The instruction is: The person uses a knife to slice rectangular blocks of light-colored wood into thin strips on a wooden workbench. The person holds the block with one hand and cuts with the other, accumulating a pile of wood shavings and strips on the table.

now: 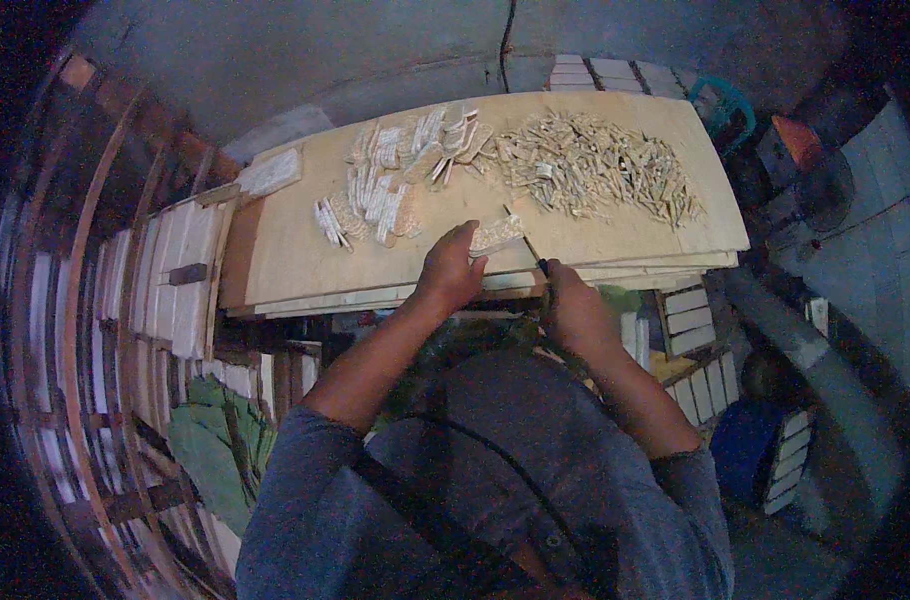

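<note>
My left hand is closed on the left end of a flat, pale, patterned piece with a rounded outline, held near the board's front edge. In my right hand is a thin tool with a dark handle. Its slim shaft meets the right end of the piece; whether it is a knife or a screwdriver I cannot tell. Beyond my left hand lie several stacks of similar pale flat pieces. To their right spreads a heap of small narrow pale sticks.
The wooden boards are stacked as a worktop. A slatted wooden rack stands at the left, with green cloth below. At the right are a teal chair, a fan-like object and a blue container.
</note>
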`<state>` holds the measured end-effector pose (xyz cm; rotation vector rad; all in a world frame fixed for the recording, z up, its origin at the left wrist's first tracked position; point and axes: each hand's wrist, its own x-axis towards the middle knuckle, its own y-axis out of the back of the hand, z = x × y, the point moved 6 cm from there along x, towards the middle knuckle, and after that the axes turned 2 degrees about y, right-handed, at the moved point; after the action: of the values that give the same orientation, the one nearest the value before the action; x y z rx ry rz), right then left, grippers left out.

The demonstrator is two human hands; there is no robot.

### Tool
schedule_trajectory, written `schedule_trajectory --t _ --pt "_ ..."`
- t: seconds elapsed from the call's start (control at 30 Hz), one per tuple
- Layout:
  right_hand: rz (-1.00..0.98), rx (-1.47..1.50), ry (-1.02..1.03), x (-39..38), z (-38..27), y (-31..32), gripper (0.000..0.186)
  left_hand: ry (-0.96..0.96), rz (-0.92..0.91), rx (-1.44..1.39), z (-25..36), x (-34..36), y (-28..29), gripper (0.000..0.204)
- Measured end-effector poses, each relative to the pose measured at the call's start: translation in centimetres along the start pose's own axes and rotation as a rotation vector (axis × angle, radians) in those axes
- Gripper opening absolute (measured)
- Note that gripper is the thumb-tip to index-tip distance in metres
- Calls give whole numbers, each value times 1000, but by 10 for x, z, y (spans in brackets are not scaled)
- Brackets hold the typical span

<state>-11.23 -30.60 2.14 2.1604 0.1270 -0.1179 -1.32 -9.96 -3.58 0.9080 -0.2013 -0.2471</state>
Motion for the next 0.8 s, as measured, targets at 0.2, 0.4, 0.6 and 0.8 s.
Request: schedule_trajectory --t 0.2,0.4,0.6,0.8 --pt "157 38 34 13 28 -17 35 -118 7 109 16 9 5 67" --pt "197 98 45 8 34 -11 34 -125 -41 141 24 18 5 67" --pt "256 87 61 -4 49 -7 33 -161 -65 163 25 24 1 66" --pt "-5 174 -74 -15 63 4 43 -141 -107 188 30 28 4 65"
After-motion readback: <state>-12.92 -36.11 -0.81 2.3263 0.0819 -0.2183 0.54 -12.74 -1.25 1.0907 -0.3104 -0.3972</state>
